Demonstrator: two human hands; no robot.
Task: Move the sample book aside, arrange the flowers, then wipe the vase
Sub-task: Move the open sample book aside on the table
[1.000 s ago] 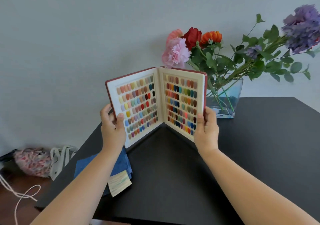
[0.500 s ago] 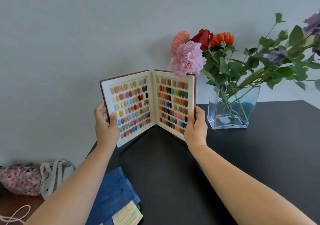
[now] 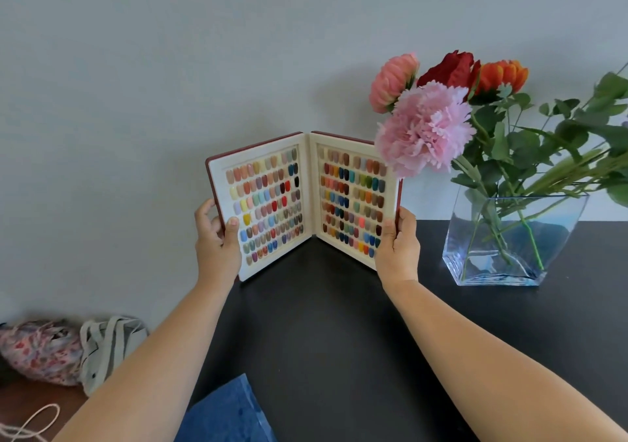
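The sample book (image 3: 302, 200) stands open and upright at the far left corner of the black table (image 3: 339, 333), showing rows of coloured nail swatches inside a red cover. My left hand (image 3: 217, 237) grips its left cover, thumb on the page. My right hand (image 3: 397, 241) grips its right cover the same way. To the right, apart from the book, a clear square glass vase (image 3: 503, 241) holds flowers (image 3: 438, 112): pink, coral, red and orange blooms with green leafy stems leaning right. The big pink bloom overlaps the book's top right corner.
A folded blue cloth (image 3: 227, 414) lies at the table's near left edge. On the floor to the left sit a floral bag (image 3: 37, 350) and a pale canvas bag (image 3: 105, 346), with a white cord (image 3: 30, 424) nearby. A grey wall stands behind.
Both hands have carried the open book leftward, away from the vase. The book stood in front of the vase; now there is a gap between them. The view has shifted left.
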